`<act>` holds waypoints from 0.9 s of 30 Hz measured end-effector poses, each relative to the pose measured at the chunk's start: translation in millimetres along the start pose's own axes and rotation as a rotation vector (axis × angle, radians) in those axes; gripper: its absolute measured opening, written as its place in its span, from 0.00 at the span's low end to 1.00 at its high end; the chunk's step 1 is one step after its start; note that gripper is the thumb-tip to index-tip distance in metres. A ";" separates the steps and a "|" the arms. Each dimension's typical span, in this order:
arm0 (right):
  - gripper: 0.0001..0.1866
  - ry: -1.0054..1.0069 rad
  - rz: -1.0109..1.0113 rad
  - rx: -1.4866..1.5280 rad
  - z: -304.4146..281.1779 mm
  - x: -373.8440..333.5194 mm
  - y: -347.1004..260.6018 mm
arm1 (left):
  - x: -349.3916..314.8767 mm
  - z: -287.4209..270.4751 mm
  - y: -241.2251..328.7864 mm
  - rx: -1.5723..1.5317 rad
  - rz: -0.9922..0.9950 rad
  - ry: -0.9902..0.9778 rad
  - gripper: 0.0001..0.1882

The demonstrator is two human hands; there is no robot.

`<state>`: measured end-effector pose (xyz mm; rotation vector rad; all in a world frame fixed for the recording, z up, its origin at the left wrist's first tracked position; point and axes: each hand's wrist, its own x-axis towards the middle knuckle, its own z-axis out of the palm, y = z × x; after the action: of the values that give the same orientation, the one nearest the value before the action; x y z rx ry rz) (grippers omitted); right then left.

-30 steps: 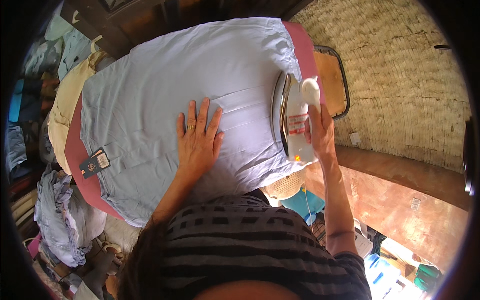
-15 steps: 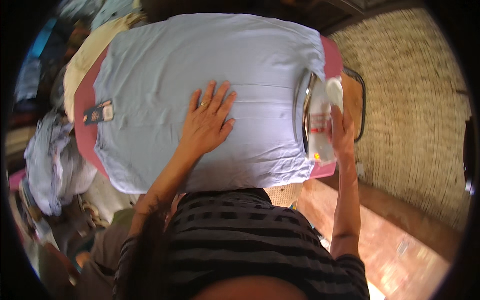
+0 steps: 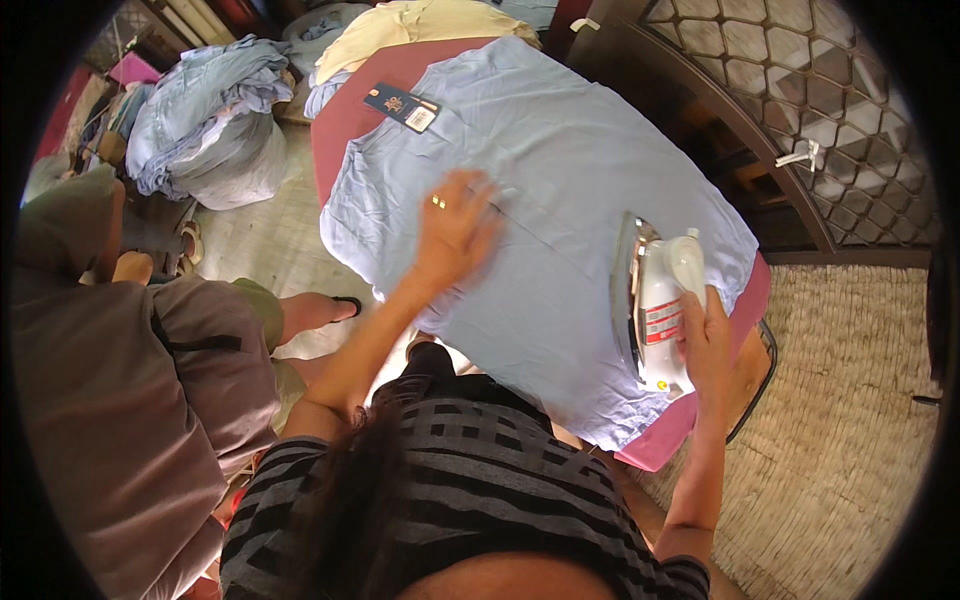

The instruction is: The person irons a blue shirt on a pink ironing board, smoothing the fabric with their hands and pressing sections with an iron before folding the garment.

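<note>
A light blue garment (image 3: 570, 210) lies spread over a pink-red ironing board (image 3: 335, 135). My right hand (image 3: 708, 340) is wrapped round the handle of a white steam iron (image 3: 658, 310) at the board's right end. The iron is tipped up, its metal soleplate turned to the left; I cannot tell whether it touches the cloth. Above the garment's left part is my left hand (image 3: 458, 228), with rings on a finger. Motion smears its fingers, and I see nothing held in it. A dark tag (image 3: 402, 106) lies at the garment's far left edge.
A person in brown clothing (image 3: 130, 370) is close on my left. Behind them sits a heap of blue clothes (image 3: 205, 120). Cream cloth (image 3: 420, 35) lies past the board's far end. A dark grille door (image 3: 770, 90) stands far right, beside a woven mat (image 3: 830, 400).
My view has turned, so the board now slants and the other person shows more fully. My left hand has gone from lying flat to moving. The iron stays in my right hand.
</note>
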<state>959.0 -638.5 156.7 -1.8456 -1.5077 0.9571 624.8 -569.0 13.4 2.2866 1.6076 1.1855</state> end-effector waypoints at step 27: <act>0.15 -0.206 -0.213 -0.254 57.0 49.8 -40.3 | 66.0 -30.9 -145.2 -0.764 -0.469 0.155 0.07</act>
<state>895.1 -582.2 146.7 -1.7486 -1.9867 0.9099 504.5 -460.9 -1.7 1.2993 1.2948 1.5109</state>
